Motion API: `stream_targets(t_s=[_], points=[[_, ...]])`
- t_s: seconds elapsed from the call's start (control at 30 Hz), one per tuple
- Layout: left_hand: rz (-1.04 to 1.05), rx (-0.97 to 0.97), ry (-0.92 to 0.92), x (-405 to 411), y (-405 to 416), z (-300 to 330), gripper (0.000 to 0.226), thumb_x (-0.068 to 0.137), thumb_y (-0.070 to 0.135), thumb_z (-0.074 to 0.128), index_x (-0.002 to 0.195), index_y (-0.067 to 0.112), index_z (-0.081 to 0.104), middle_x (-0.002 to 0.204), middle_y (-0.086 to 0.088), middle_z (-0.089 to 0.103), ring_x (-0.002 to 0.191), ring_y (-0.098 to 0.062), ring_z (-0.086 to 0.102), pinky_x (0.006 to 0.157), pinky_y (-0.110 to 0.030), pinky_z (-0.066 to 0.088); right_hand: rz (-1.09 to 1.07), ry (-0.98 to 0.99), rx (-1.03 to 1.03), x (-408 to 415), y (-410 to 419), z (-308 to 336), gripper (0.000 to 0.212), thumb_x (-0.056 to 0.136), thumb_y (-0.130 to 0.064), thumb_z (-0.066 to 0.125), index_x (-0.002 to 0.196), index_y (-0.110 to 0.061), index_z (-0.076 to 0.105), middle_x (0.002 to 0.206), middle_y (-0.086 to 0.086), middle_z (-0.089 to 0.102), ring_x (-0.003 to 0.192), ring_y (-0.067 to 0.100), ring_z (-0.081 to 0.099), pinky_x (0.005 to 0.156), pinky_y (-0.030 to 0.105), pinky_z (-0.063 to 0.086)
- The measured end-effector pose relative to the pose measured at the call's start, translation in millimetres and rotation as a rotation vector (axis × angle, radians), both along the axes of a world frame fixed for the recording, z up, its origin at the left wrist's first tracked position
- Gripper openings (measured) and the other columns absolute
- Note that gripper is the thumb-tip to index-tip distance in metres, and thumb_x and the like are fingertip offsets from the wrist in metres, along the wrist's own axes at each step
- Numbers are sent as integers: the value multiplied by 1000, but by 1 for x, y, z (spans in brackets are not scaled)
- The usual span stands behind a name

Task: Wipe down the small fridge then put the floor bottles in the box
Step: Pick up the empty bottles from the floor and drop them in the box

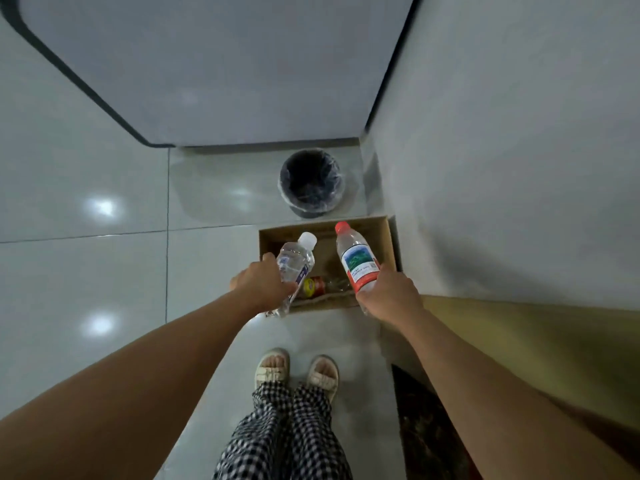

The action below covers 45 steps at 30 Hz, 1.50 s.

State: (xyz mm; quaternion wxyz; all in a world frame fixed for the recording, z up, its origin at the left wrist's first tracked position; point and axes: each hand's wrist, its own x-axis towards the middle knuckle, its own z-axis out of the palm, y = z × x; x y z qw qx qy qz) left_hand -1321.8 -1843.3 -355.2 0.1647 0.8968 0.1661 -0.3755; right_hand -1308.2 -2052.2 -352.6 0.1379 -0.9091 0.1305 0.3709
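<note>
While hands grip bottles | red-cap bottle (356,263) label unreadable | box (386,237)

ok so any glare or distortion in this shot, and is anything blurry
Head view: two bright glare patches on the glossy floor tiles; wide-angle bending curves the fridge edges and stretches the forearms; slightly soft overall, so the label on the red-capped bottle is unreadable.

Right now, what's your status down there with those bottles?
Left hand grips white-capped bottle; right hand grips red-capped bottle. Both over cardboard box. Nothing blocking the box; bin beyond.
</note>
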Motion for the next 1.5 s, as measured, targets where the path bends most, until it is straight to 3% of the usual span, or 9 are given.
stream_targets(t_s=[0.23, 0.37, 0.5, 0.63, 0.83, 1.07, 1.17, 1.37, 1.5], points=[[90, -52, 49, 4, -10, -127, 56, 82, 47, 62, 121, 14, 41, 110, -9, 61, 90, -23, 60, 78, -37, 53, -21, 49, 21, 4, 3, -119, 69, 79, -40, 70, 132, -13, 36, 125, 9, 54, 111, 28, 55, 91, 40, 51], [129, -72, 51, 15, -14, -207, 57, 82, 44, 63, 124, 13, 39, 107, -6, 60, 85, -19, 58, 71, -32, 51, -24, 33, 4, 14, 0, -198, 70, 82, -42, 67, 135, -13, 33, 129, 11, 51, 114, 29, 53, 93, 40, 50], [115, -49, 47, 27, -23, -276, 58, 82, 43, 64, 125, 13, 39, 110, -9, 60, 93, -24, 62, 80, -39, 55, -12, 14, -46, 27, 3, -273, 74, 81, -44, 69, 137, -14, 32, 130, 11, 50, 115, 29, 51, 89, 37, 48], [82, -32, 74, 37, -33, -328, 59, 85, 42, 62, 129, 10, 38, 116, -12, 59, 100, -27, 60, 81, -37, 51, -21, -5, -85, 36, 9, -332, 75, 79, -44, 70, 137, -16, 31, 129, 11, 48, 116, 29, 49, 84, 36, 48], [29, 15, 138, 47, -52, -379, 54, 88, 37, 58, 129, 8, 38, 120, -16, 55, 105, -29, 58, 86, -42, 52, -20, -25, -103, 37, 6, -387, 77, 81, -44, 69, 140, -15, 27, 134, 13, 44, 119, 29, 44, 90, 37, 45], [87, -28, 92, 50, -65, -402, 49, 90, 46, 50, 121, 9, 42, 103, -13, 57, 96, -29, 61, 82, -40, 54, -33, 3, -64, 41, 4, -404, 76, 83, -42, 68, 141, -13, 27, 137, 13, 41, 125, 31, 40, 96, 40, 42], [49, -39, 100, 52, -65, -392, 52, 90, 46, 51, 126, 9, 41, 114, -14, 57, 102, -30, 60, 85, -41, 53, 24, 28, -74, 38, 3, -392, 78, 84, -42, 66, 143, -14, 25, 140, 14, 38, 127, 31, 38, 99, 40, 41], [-115, 35, 23, 61, -54, -329, 49, 87, 32, 61, 129, 14, 43, 117, -10, 58, 101, -24, 59, 73, -32, 48, 230, 43, -95, 29, 9, -330, 81, 81, -31, 70, 144, -17, 22, 140, 10, 38, 128, 30, 36, 103, 41, 37], [-166, 55, -31, 73, -42, -259, 48, 86, 27, 63, 129, 16, 45, 119, -8, 58, 108, -26, 57, 76, -34, 43, 348, 19, -72, 27, 19, -263, 74, 83, -29, 69, 142, -17, 26, 139, 9, 40, 126, 29, 37, 102, 41, 38]])
